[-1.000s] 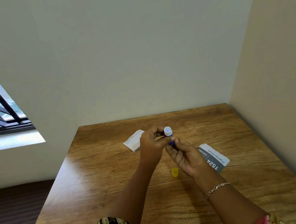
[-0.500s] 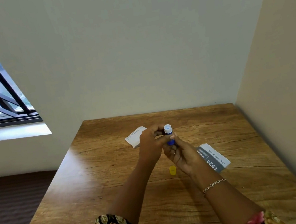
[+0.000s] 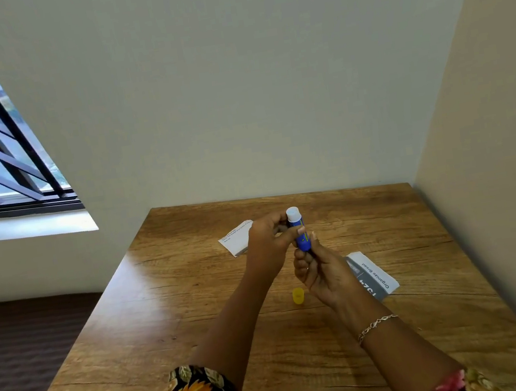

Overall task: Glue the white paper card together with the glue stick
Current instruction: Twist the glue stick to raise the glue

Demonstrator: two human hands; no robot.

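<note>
1. Glue stick (image 3: 298, 231) held upright above the surface (image 3: 173, 311), white tip up, long axis near vertical with a slight lean.
2. Left hand (image 3: 266, 247) fingers closed around the upper barrel; right hand (image 3: 323, 272) fingers pinching the lower end from beneath, likely to twist the base.
3. Yellow cap (image 3: 298, 296) off, standing on the surface just below the hands.
4. White paper card (image 3: 235, 238) flat on the surface, beyond and left of the stick, partly hidden behind the left hand, hence nearer that hand.
5. Printed grey-and-white card (image 3: 374, 275) lying right, under the right hand's side.
6. Next move probably a tip-down swing toward the white card.
</note>
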